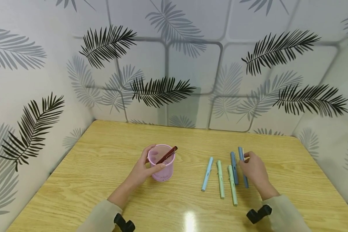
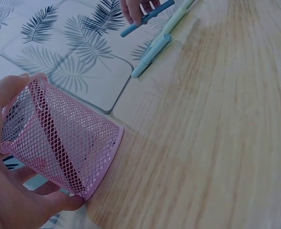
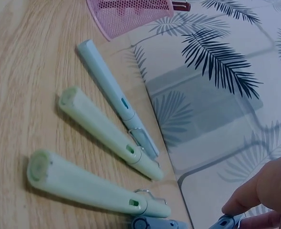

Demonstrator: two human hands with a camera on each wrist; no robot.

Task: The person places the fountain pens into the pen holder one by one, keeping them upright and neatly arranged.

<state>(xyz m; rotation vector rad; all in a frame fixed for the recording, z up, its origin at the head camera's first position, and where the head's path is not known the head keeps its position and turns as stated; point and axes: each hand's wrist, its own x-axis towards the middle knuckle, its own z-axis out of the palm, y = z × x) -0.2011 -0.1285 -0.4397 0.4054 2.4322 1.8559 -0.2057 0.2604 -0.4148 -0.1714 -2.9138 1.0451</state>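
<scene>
A pink mesh pen holder stands on the table with a dark red pen leaning inside. My left hand grips its left side, thumb near the rim and fingers around the mesh. To the right, my right hand pinches a blue pen near its clip end; in the left wrist view this pen appears raised. Close to its left lies a second blue pen. Two light green pens and a light blue pen lie further left.
The wooden table has a back edge meeting a wall covering with a leaf print. Similar leaf-print sides rise at left and right. Both forearms wear black wrist cameras.
</scene>
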